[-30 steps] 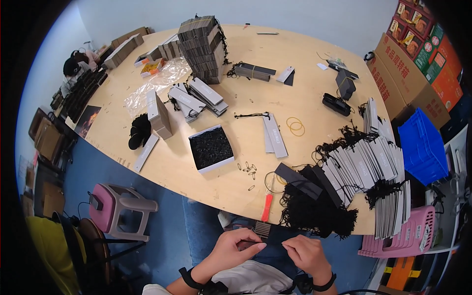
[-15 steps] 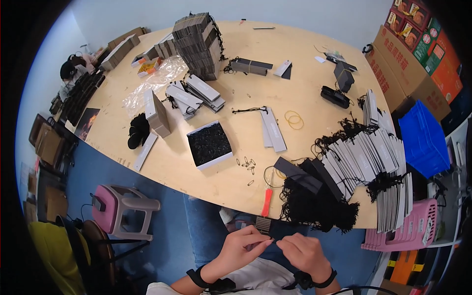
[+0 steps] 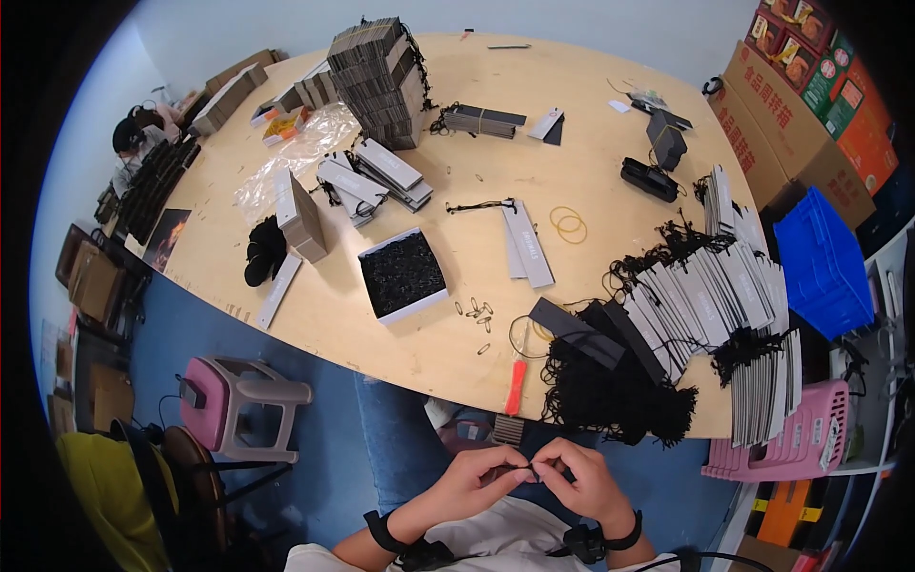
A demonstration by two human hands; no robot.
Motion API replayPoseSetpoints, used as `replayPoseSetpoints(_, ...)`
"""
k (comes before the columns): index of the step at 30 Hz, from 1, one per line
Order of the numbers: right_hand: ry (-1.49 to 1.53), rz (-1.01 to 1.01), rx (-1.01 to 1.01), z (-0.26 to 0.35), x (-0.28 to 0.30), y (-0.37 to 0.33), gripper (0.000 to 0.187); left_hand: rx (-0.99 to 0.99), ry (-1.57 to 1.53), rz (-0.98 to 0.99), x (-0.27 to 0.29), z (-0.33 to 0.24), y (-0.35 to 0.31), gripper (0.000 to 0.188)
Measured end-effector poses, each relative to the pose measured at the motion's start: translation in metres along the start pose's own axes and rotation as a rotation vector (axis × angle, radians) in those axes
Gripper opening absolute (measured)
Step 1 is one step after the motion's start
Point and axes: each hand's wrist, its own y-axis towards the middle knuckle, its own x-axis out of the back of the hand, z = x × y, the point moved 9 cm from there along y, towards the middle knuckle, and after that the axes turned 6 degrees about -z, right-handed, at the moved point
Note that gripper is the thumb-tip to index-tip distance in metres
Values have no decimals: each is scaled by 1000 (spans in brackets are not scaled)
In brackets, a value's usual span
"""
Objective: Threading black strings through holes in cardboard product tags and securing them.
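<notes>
Both left hand (image 3: 475, 480) and right hand (image 3: 587, 483) have their fingers (image 3: 498, 457) pinched around a dark piece (image 3: 530, 467), too small to make out, near a pale shirt (image 3: 510, 526) and just off the near edge of the tabletop (image 3: 600, 172), where a red tool (image 3: 516, 388) lies

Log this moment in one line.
left hand: pinching | right hand: pinching, close to left | grip contents: unclear | table: red-handled tool

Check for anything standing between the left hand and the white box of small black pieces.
Nothing visible stands up between the left hand and the white box; only the near edge of the table crosses the straight way. The small loose clips lie close by, just right of it.
</notes>
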Motion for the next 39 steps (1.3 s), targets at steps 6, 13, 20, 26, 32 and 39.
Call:
replayPoseSetpoints(6,32,-15,-101,-13,-6,-2,9,15,-15,-4,-2,1,2,16)
replayPoseSetpoints(13,193,-180,-96,-23,-8,-2,9,74,-284,-41,0,0,7,14)
replayPoseSetpoints(20,187,-169,-85,-20,-6,3,8,18,-278,-144,1,-6,5,12)
replayPoseSetpoints(26,82,-162,40,2,-6,9,8,12,-129,-238,4,-12,6,10)
replayPoseSetpoints(32,-31,-217,91,13,1,12,6,-72,-7,-184,10,-17,11,12)
replayPoseSetpoints(39,-242,-339,308,28,0,10,14,118,-363,-124,1,3,9,16)
